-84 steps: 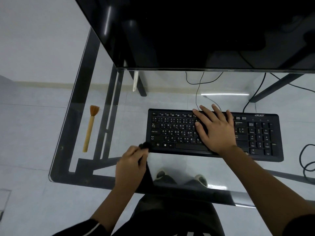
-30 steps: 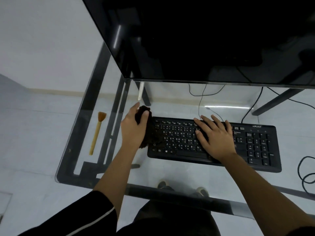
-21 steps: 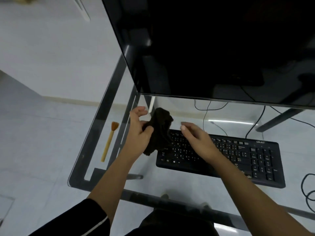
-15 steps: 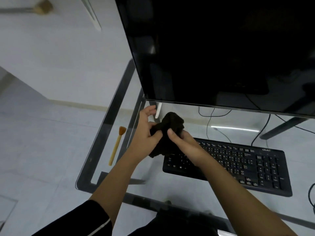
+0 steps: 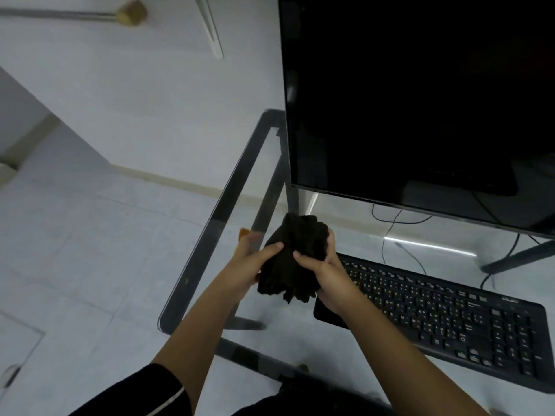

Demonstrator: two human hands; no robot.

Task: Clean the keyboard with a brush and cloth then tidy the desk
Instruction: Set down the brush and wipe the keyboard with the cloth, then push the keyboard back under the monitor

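Left thumb (image 5: 272,247) lies across the front of the cloth (image 5: 292,265). The remaining left fingers curl behind it, their tips blurred. Right thumb (image 5: 301,255) presses into the middle of the wad, and the right fingers wrap its far right side. We record both the left hand (image 5: 250,267) and the right hand (image 5: 329,279) as gripping the cloth.

The cloth is black, bunched into a wad, and held up off the glass desk (image 5: 210,235). It sits over the desk's left part, just above the left end of the keyboard (image 5: 450,321).

The keyboard is black and lies flat toward the desk's near edge, running off to the right. Its left corner is hidden under the right wrist.

Of the brush (image 5: 244,232) we see only an orange tip, behind the left fingers near the desk's left edge.

A dark monitor (image 5: 420,100) stands at the far side. Cables (image 5: 387,232) show through the glass below it. A black sleeve (image 5: 144,391) covers the left forearm.
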